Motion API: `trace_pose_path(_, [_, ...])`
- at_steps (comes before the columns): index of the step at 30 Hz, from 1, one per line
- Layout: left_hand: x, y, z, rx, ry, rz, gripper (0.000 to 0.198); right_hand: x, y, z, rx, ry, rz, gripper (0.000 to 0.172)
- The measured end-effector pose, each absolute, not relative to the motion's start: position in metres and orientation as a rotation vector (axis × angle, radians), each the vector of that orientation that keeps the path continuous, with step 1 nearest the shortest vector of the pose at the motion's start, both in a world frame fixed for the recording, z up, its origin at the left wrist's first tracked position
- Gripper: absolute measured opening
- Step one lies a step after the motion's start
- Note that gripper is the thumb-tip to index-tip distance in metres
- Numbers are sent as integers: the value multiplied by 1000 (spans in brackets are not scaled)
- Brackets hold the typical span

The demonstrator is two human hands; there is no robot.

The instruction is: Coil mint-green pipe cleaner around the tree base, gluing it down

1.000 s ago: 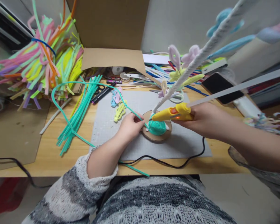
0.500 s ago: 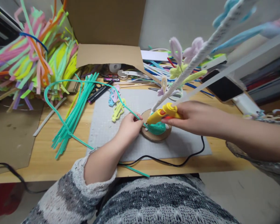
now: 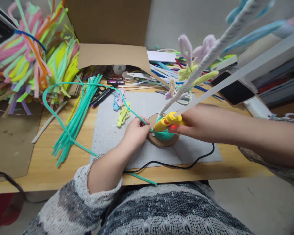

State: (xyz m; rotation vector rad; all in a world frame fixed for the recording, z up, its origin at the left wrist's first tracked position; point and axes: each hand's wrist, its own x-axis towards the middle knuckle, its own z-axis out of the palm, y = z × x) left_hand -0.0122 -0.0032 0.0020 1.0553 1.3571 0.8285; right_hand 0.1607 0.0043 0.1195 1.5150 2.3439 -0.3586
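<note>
My right hand is closed round a yellow hot glue gun with a red light glowing on it and a long translucent glue stick out of its back. The gun's nozzle points at the left side of a green mound on a round cardboard base. With its fingers pinched, my left hand holds a green pipe cleaner against the mound's edge; the strand loops far out to the left. From the base a white wrapped stem leans up to the right, bearing pastel pipe-cleaner flowers.
A bundle of green pipe cleaners lies left of the grey mat. Small pastel pipe-cleaner shapes rest on the mat. A black cord crosses its front. Behind stand a big multicoloured bunch, a cardboard box and a phone.
The glue gun has shifted slightly left and tilted over the green mound, and its red light now shows. My left hand keeps its pinch on the pipe cleaner.
</note>
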Motion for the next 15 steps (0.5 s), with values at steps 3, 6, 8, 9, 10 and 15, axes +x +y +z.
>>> trace_pose_path(3, [-12, -3, 0, 1074, 1361, 836, 13, 160, 3, 120, 1508, 2379, -343, 35])
trace_pose_path(6, [-12, -2, -1, 1097, 1370, 839, 11, 162, 3, 120, 1515, 2422, -318, 37])
trace_pose_path(8, [-12, -2, -1, 1104, 1375, 825, 10, 162, 3, 120, 1516, 2433, -301, 36])
trace_pose_path(9, [-11, -2, 0, 1105, 1378, 819, 10, 163, 4, 120, 1510, 2430, -307, 35])
trace_pose_path(10, [-11, -2, 0, 1107, 1380, 814, 10, 163, 4, 120, 1498, 2422, -324, 34])
trace_pose_path(15, [-11, -3, 2, 1113, 1405, 796, 10, 160, 6, 119, 1472, 2381, -337, 29])
